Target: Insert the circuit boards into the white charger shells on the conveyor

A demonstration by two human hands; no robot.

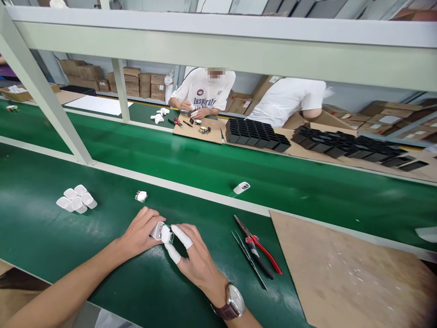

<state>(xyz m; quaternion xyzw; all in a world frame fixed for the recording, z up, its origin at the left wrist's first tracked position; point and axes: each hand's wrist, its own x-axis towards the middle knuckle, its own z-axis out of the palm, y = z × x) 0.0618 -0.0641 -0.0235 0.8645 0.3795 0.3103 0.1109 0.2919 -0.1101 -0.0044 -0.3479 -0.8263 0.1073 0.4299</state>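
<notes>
My left hand point(141, 232) is closed around a white plastic housing point(157, 231), its open end facing right. Between the thumb and finger of my right hand point(194, 259), both in white finger cots, is a small green circuit board point(171, 233) with a white round part on it. The board sits at the mouth of the housing; whether it is partly inside I cannot tell. Another circuit board point(141, 196) with a white part lies just beyond my left hand. Several white housings point(78, 199) stand grouped at the left.
Tweezers point(248, 259) and red-and-black pliers point(258, 248) lie to the right, beside a cardboard sheet point(348, 269). A white device point(242, 187) rests on the green belt point(191, 157). Opposite, one person handles small parts near black trays point(256, 134); another bends over. A metal post point(51, 86) rises left.
</notes>
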